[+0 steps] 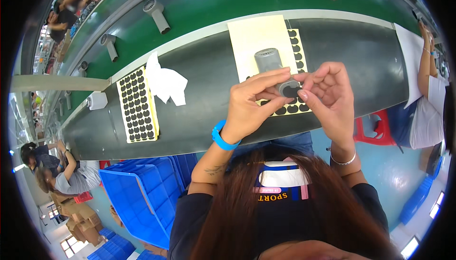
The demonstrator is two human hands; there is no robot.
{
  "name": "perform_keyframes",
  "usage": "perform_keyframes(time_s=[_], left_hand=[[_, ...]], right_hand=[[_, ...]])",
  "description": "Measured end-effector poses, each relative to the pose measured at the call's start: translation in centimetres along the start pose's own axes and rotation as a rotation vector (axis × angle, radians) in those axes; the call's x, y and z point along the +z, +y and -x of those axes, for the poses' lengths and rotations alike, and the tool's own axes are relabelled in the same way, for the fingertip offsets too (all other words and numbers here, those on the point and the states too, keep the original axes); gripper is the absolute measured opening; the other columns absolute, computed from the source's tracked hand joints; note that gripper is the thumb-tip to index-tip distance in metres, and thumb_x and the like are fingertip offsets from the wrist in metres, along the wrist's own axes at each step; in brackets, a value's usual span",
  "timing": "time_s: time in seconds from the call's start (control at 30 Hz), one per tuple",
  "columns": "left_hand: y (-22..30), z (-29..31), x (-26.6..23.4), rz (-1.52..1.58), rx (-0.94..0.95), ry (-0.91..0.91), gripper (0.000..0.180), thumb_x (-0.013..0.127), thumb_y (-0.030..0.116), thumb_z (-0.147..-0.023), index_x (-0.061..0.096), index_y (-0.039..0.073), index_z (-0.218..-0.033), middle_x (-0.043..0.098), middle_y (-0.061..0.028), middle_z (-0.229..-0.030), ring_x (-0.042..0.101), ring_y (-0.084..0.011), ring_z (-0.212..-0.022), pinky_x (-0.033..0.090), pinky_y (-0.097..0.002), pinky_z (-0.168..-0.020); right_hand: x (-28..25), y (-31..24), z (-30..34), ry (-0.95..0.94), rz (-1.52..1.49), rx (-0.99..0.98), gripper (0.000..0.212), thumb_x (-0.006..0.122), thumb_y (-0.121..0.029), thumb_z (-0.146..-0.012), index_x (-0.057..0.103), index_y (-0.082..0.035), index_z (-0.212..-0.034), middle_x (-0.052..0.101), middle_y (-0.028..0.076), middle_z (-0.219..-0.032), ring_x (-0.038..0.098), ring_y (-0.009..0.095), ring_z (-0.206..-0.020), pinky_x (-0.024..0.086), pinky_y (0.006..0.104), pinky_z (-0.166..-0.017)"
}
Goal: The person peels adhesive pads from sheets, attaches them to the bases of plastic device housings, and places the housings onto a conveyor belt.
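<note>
A grey hair-dryer-shaped housing (268,60) lies between my hands, its vented round head pointing away from me and its handle end toward me. My left hand (249,96) is closed around the handle, fingers above and thumb below. At the handle's end face sits a small black notched-round sticker (290,91). My right hand (331,94) has its thumb at the sticker's right edge and its index finger at the handle's rim, in a pinch. Partly hidden under both hands is a pale yellow sheet of black stickers (295,46).
Left on the dark worktable (204,103) lies another stack of sticker sheets (137,105), with crumpled white paper (166,79) beside it. Similar grey housings (156,15) rest on the green conveyor (204,1) beyond. Blue crates (142,198) stand at lower left; a red stool (377,129) and another person are right.
</note>
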State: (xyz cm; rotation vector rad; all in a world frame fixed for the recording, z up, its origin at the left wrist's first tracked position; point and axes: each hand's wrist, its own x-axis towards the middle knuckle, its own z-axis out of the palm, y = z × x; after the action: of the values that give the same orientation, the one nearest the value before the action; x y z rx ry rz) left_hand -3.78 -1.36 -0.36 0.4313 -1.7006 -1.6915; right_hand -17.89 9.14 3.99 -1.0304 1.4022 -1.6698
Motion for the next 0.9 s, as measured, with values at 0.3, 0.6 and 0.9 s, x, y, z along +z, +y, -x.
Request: perform_keyframes(time_s=[0.3, 0.6, 0.9], left_hand=[[0.71, -0.29, -0.77, 0.177, -0.093, -0.101, 0.047, 0.066, -0.015, -0.075, 0.06, -0.003, -0.12, 0.057, -0.0188, -0.126, 0.062, -0.0144, -0.088, 0.058, -0.0241, -0.073], [0.34, -0.18, -0.92, 0.136, -0.091, -0.132, 0.041, 0.065, -0.011, -0.079, 0.062, 0.0, -0.119, 0.057, -0.0183, -0.126, 0.063, -0.0154, -0.089, 0.056, -0.025, -0.075], [0.36, -0.15, -0.84, 0.16, -0.092, -0.12, 0.038, 0.065, -0.008, -0.081, 0.063, 0.001, -0.118, 0.058, -0.0183, -0.125, 0.064, -0.0166, -0.09, 0.056, -0.0255, -0.075]], right_hand=[[-0.17, -0.21, -0.06, -0.006, -0.006, 0.019, 0.034, 0.061, 0.011, -0.082, 0.04, -0.003, -0.105, 0.056, 0.007, -0.093, 0.06, 0.015, -0.099, 0.052, 0.0248, -0.077], [-0.23, -0.46, -0.14, -0.006, 0.011, 0.027, 0.034, 0.06, 0.012, -0.082, 0.04, -0.003, -0.105, 0.056, 0.008, -0.093, 0.06, 0.016, -0.099, 0.054, 0.0256, -0.078], [-0.26, -0.58, -0.09, -0.008, 0.022, 0.03, 0.034, 0.06, 0.012, -0.082, 0.04, -0.003, -0.105, 0.054, 0.007, -0.09, 0.06, 0.017, -0.1, 0.054, 0.026, -0.079]])
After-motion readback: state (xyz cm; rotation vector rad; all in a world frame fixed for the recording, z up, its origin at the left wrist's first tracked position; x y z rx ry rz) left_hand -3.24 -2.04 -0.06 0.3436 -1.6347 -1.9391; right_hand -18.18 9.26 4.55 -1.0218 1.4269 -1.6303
